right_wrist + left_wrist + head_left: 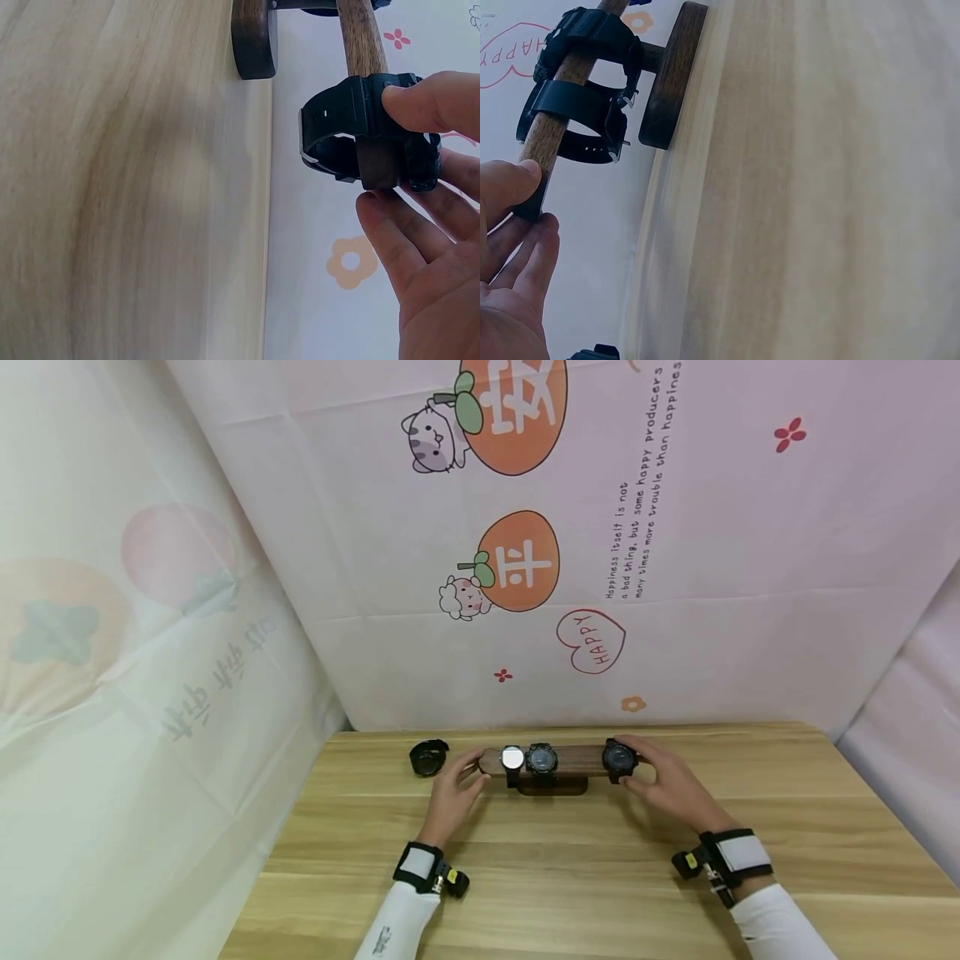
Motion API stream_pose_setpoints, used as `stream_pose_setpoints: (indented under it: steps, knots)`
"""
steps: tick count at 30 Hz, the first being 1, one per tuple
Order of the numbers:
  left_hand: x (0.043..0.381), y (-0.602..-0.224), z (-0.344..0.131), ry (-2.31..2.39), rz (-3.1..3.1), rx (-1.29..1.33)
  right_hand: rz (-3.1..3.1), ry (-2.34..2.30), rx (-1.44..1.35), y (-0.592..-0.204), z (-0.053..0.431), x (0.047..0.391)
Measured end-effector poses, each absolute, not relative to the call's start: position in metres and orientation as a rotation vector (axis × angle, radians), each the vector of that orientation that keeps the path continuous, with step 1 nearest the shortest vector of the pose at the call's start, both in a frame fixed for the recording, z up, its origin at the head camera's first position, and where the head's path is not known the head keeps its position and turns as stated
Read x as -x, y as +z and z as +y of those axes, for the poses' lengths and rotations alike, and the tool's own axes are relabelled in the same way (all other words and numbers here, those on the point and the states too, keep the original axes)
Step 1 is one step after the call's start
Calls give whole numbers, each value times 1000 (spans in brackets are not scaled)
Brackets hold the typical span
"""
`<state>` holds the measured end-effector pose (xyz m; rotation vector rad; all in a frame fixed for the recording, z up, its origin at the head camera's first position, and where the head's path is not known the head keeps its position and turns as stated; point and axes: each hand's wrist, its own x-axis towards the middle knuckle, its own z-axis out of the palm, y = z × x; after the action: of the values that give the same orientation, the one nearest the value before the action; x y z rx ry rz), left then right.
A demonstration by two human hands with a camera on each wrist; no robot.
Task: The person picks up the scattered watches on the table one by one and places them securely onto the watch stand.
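Fingers (536, 262) and thumb of the left hand (452, 793) are closed on the left end of the bar (581, 760), which is pinched between them. By the right hand (671, 787) the right-hand watch (619, 758) is pinched: the thumb is pressed on its case, the other fingers are held behind it and at the bar's end; their exact contact cannot be told. Noted by size: a pale printed cloth (712, 610) is hung behind and at the sides. Below it a wood-grained table (562, 877) is seen. White sleeves (397, 920) are worn on both arms. Dark and wooden, the bar is carried horizontally above a shorter base (570, 787), placed near the table's far edge. Four watches are counted. Three are looped round the bar: the pale-faced watch (513, 758) and the dark-faced watch (542, 759) are set just beside each other, left of centre; the right-hand watch is set well apart from them. A loose watch (428, 760) is laid on the table near the left hand. Metal buckles (615, 157) are seen on two straps.
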<state>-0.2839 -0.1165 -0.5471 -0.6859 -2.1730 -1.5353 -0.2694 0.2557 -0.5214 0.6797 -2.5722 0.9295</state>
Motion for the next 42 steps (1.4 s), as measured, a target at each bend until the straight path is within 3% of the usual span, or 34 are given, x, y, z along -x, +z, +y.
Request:
stream_pose_setpoints:
  steps: [42]
  knots:
    - [292, -558, -124, -1491, -2294, 662, -2628, 909, -704, -522, 231, 277]
